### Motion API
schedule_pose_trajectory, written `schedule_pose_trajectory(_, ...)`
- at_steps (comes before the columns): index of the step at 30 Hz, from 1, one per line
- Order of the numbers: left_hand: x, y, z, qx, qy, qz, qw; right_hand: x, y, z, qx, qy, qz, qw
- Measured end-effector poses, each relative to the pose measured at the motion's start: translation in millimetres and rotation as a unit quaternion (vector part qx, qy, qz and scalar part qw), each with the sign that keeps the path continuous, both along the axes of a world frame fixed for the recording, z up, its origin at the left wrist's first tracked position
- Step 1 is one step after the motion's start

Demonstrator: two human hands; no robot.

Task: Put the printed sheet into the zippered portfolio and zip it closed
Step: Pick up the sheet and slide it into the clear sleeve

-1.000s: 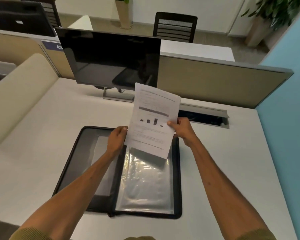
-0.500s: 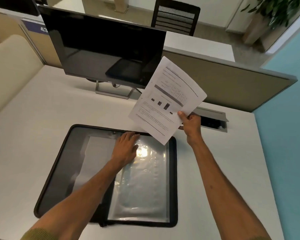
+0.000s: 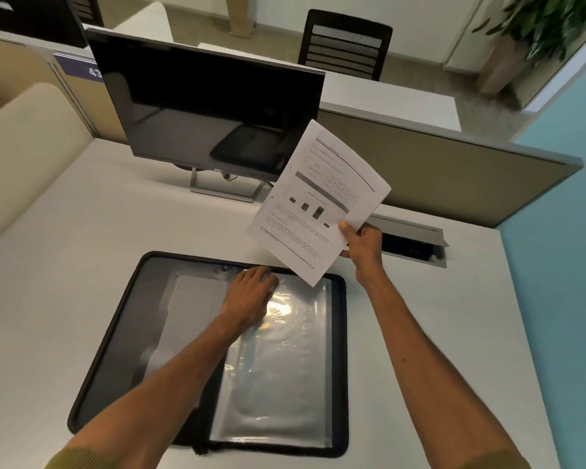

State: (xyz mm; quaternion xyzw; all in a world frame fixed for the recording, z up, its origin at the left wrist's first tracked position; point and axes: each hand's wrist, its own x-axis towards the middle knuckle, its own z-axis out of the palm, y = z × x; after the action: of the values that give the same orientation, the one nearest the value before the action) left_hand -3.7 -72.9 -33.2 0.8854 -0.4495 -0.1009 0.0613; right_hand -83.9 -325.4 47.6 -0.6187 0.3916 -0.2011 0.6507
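Observation:
The black zippered portfolio (image 3: 122, 336) lies open flat on the desk, with a grey pocket on its left half and a stack of clear plastic sleeves (image 3: 285, 367) on its right half. My left hand (image 3: 251, 296) rests on the top edge of the sleeves near the spine, fingers down on the plastic. My right hand (image 3: 362, 245) holds the printed sheet (image 3: 318, 201) by its lower right edge, tilted in the air above the portfolio's far right corner. The sheet shows text, a table and a small bar chart.
A dark monitor (image 3: 203, 110) on a metal stand stands just beyond the portfolio. A grey cable hatch (image 3: 416, 238) is sunk in the desk by my right hand. A tan partition (image 3: 437, 170) bounds the far edge, a blue wall (image 3: 562, 265) the right.
My left hand let go of the sheet and dropped onto the top of the clear sleeves. My right hand lifted the sheet up and right, tilting it clockwise.

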Motion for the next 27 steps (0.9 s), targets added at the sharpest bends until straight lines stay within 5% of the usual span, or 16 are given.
schedule_pose_trajectory(12,8,4,7,-0.010,0.011,-0.027,1.000,9,7,-1,-0.015,-0.013,-0.042,0.999)
schedule_pose_trajectory(20,15,7,14,-0.066,0.130,0.034,0.989,31,25,7,-0.064,-0.030,-0.038,0.997)
schedule_pose_trajectory(27,25,7,14,-0.083,0.107,0.024,0.990,40,35,3,-0.100,-0.003,-0.017,0.995)
